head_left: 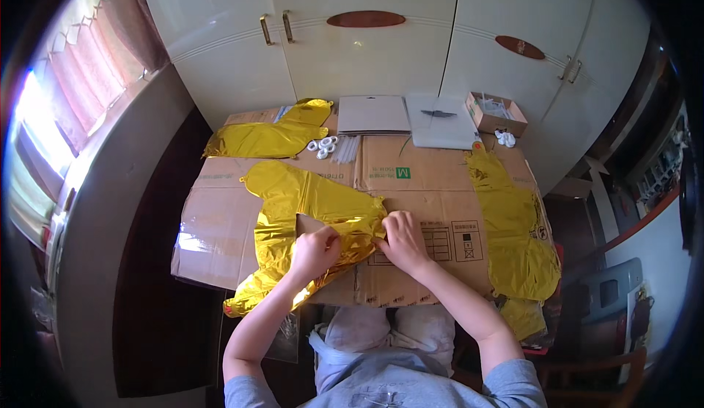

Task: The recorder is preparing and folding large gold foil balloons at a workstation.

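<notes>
A flat gold foil balloon (312, 195) lies crinkled across the cardboard in front of me, its lower left corner hanging over the near edge. Cardboard shows through an opening in its middle, just above my left hand (317, 252). That hand is curled closed over the foil; whatever its fingertips hold is hidden. My right hand (403, 241) pinches the balloon's right edge, near a small tab, with its fingers bent down.
The flattened cardboard (433, 162) covers the table. More gold foil balloons lie at the far left (268, 137) and on the right (513, 225). Along the back are white ribbon rolls (323, 146), clear straws (345, 150), a grey folder (374, 115), a plastic sheet pack (440, 123) and an open box (499, 115).
</notes>
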`<state>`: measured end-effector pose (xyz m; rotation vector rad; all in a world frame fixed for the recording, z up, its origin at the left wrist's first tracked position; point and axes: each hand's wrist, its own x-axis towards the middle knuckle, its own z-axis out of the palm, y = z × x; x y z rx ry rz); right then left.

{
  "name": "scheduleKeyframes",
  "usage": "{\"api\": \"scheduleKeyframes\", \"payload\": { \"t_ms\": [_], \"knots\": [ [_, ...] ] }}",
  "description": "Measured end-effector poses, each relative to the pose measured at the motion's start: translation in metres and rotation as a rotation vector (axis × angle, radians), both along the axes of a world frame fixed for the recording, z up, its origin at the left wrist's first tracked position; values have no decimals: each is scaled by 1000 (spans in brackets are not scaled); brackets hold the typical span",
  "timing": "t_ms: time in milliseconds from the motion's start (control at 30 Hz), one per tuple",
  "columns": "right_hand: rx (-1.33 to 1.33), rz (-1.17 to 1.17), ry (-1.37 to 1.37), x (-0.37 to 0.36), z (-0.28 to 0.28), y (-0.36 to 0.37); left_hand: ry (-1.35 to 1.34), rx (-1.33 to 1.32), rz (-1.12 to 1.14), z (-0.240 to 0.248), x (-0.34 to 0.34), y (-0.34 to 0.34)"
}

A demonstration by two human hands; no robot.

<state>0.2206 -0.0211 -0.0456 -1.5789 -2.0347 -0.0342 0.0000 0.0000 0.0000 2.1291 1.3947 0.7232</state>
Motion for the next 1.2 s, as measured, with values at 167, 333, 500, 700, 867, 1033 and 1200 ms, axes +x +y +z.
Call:
{"api": "scheduleKeyframes", "payload": {
  "t_ms": [167, 333, 500, 700, 867, 1033, 1200],
  "knots": [
    [52, 214, -83, 1, 6, 1, -224, -70, 65, -1, -11, 6],
    [53, 289, -209, 3, 5, 11, -257, -158, 103, -8, -24, 17],
    [-3, 305, -223, 4, 15, 13, -252, -108, 87, 3, -27, 18],
    [-172, 298, -181, 6, 20, 31, -134, 34, 94, 15, -23, 15],
    [-52, 255, -183, 2, -1, 40, -198, 49, 129, 6, -37, 27],
    [-28, 217, -167, 5, -1, 39, -410, 61, 235, 9, -65, 37],
    [-92, 204, -202, 6, 1, 37, -648, -99, 320, 14, -106, 45]
  ]
}}
